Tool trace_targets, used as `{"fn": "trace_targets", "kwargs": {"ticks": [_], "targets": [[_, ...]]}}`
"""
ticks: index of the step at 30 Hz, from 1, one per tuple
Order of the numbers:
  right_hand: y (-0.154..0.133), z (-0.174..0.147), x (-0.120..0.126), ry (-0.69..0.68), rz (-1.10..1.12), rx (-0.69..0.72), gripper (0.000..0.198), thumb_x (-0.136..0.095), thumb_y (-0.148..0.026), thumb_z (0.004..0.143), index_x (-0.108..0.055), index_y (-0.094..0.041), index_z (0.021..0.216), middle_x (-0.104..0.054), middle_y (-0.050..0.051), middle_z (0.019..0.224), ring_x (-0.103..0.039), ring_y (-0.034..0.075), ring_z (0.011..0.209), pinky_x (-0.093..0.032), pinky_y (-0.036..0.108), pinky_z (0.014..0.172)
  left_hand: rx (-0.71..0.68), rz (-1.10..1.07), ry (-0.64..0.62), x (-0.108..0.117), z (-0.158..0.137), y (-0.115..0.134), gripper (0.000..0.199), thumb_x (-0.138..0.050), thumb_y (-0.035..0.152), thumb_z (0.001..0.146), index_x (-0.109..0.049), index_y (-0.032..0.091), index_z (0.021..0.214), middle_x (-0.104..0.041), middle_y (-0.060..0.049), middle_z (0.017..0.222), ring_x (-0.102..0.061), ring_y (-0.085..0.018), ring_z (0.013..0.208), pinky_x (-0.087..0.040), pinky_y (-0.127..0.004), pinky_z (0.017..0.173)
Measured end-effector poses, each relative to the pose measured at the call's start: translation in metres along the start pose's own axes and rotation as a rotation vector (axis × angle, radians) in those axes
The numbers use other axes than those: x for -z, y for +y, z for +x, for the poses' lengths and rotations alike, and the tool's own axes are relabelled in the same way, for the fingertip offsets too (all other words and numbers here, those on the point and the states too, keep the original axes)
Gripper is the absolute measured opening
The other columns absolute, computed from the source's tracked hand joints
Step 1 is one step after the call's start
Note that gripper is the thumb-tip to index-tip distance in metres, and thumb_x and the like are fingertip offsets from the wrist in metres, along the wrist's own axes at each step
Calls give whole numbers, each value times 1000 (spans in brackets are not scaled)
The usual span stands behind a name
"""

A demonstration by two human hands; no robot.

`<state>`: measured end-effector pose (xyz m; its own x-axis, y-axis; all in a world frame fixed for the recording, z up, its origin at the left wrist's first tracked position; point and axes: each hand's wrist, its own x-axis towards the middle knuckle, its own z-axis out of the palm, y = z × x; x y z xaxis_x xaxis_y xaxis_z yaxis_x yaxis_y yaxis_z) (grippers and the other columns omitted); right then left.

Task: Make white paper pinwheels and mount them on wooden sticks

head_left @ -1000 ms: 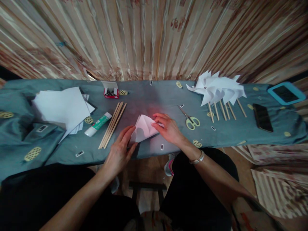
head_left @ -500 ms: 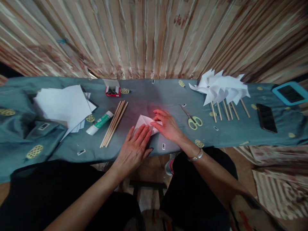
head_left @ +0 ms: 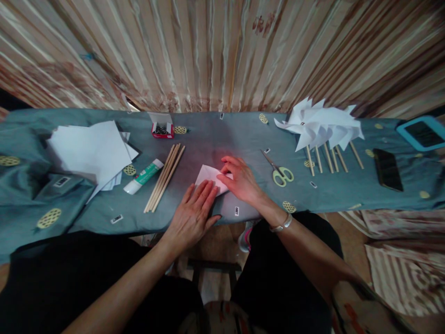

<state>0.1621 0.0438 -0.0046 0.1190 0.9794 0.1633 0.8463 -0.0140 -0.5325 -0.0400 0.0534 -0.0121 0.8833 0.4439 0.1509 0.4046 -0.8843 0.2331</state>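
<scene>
A small folded piece of white paper (head_left: 207, 172) lies on the table in front of me. My left hand (head_left: 194, 211) rests flat on its near left part, fingers stretched out and thumb apart. At the paper's right end, my right hand (head_left: 241, 181) grips the corner between thumb and curled fingers. Part of the paper is covered by both hands. Left of it lie several thin wooden sticks (head_left: 165, 178) in a bundle. To the right, scissors (head_left: 278, 172) with pale green handles lie with their blades pointing away from me.
A glue stick (head_left: 143, 176) and a pile of white paper sheets (head_left: 92, 148) lie left. Behind the sticks stands an open red box (head_left: 162, 130) of small metal pieces. On the right are several paper pinwheels (head_left: 321, 124), a dark phone (head_left: 388, 170) and a blue-framed device (head_left: 424, 133).
Both hands stay almost in place on the paper. The left fingers have shifted very slightly, and the camera view has moved a little.
</scene>
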Motion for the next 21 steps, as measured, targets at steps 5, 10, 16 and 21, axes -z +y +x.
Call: {"fn": "trace_targets", "kwargs": {"ticks": [5,10,16,21], "targets": [[0,0,-2,15,-10,5,10,-60,-22,85,-62,-21,74,-65,10,120,-57,25,111,-46,43,99,0,-1,3,-3,-1,0,65,-47,45,94,-36,6,145,-40,-21,150,-33,-31,142,-25,-51,116],[0,0,-3,20,-30,17,11,-58,-22,86,-62,-21,76,-65,9,118,-58,25,111,-46,43,99,-17,12,19,-6,-3,-1,67,-42,50,95,-35,7,145,-40,-21,150,-31,-31,143,-25,-51,116],[-8,-15,0,27,-178,46,30,-57,-29,88,-60,-14,114,-49,18,140,-46,32,128,-40,50,105,-29,40,30,-10,-4,-3,73,-40,57,94,-35,5,145,-40,-23,149,-31,-32,143,-23,-51,116],[-14,-40,-5,55,-193,25,57,-53,-35,90,-38,-10,140,-35,22,151,-31,33,141,-28,54,113,-46,23,52,-12,-4,-2,75,-36,60,93,-38,4,143,-39,-24,149,-31,-33,142,-25,-54,115]]}}
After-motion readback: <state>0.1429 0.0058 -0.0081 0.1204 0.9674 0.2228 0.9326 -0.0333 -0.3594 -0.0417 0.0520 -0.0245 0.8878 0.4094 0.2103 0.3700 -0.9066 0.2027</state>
